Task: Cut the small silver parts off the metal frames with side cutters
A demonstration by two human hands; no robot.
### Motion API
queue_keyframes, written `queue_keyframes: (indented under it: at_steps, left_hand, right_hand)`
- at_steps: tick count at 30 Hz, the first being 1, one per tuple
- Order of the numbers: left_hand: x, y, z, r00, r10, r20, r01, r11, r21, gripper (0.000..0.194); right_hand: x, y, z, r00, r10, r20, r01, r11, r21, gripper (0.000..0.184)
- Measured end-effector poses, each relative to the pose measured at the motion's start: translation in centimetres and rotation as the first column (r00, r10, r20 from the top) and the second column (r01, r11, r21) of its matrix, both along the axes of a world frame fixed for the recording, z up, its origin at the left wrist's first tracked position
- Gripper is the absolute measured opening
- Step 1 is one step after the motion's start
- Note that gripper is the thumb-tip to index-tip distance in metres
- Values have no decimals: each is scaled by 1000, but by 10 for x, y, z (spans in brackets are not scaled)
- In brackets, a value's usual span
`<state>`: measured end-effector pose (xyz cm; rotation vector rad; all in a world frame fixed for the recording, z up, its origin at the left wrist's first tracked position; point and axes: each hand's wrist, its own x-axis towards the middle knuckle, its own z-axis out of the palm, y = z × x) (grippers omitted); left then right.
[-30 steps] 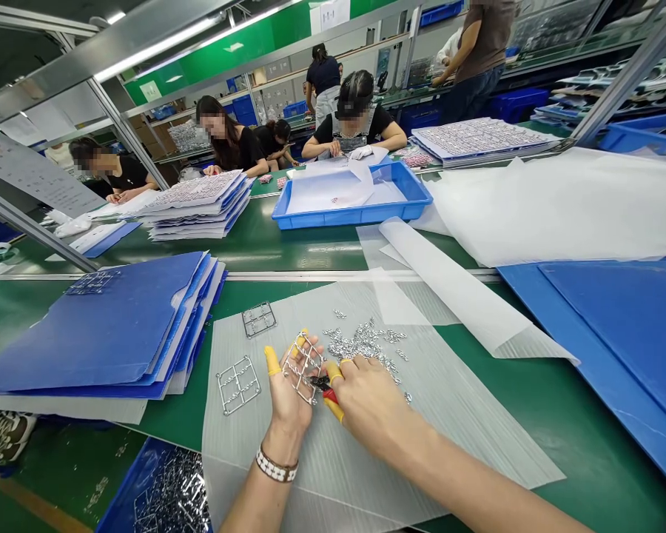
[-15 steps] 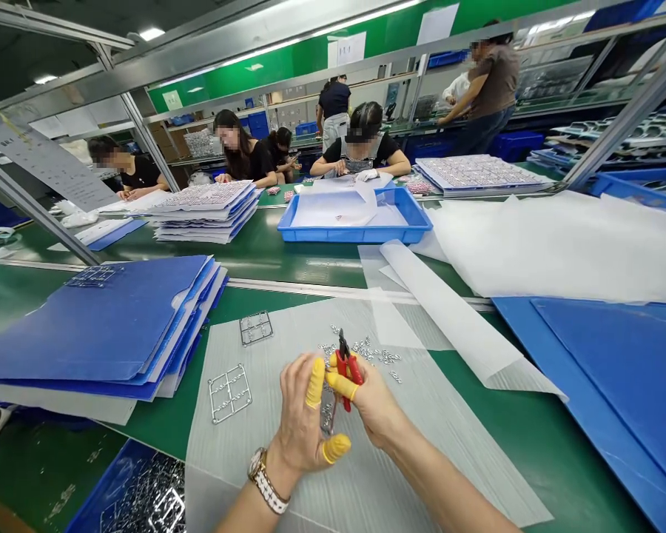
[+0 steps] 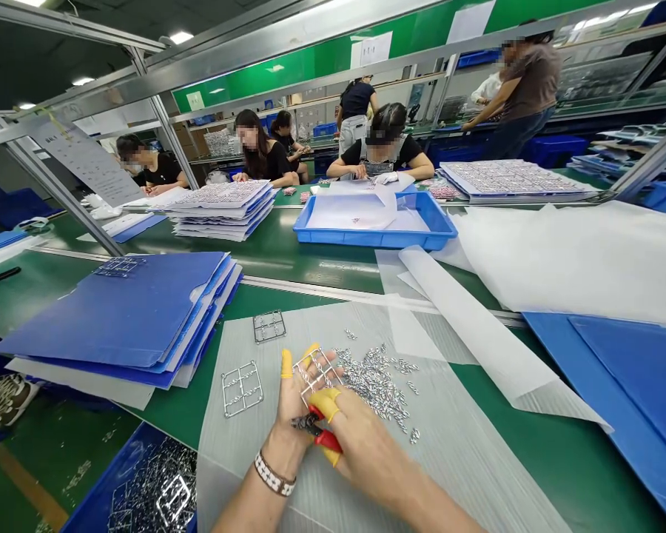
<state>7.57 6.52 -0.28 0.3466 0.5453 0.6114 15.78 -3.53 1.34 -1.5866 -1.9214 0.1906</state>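
Note:
My left hand (image 3: 289, 407), palm up with yellow finger cots, holds a silver plastic sprue frame (image 3: 305, 388) across its fingers. My right hand (image 3: 366, 444) is closed around red-handled side cutters (image 3: 328, 442), whose dark jaws point left over my left palm. The yellow-covered fingers of this hand reach the frame's near edge; whether they pinch it I cannot tell. Beside the hands, many small shiny silver pieces (image 3: 378, 381) lie heaped on a translucent sheet (image 3: 449, 459). Two more sprue frames lie to the left, one nearer (image 3: 243, 389) and one farther (image 3: 269, 326).
A stack of blue boards (image 3: 116, 311) stands at left, above a blue bin (image 3: 105, 474) of sprue scraps. Rolled white sheeting (image 3: 466, 326) and blue boards (image 3: 616, 370) lie at right. Across the bench, several people work behind a blue tray (image 3: 374, 237).
A sprue frame now lies in my left hand, which has turned palm up. My right hand has come down and left, its cutters now pointing left. The silver pieces are more exposed.

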Motion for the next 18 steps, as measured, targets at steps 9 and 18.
queue_keyframes:
  at_steps: [9,18]
  left_hand:
    - [-3,-14,-1,991,101,-90,-82,977,199,71]
    - [-1,-19,-7,983,132,-125,-98,964,248,63]
  right_hand:
    - [19,9,14,915,-287,284,341,926,-163,22]
    - [16,10,11,904,-269,332,347,916,-200,24]
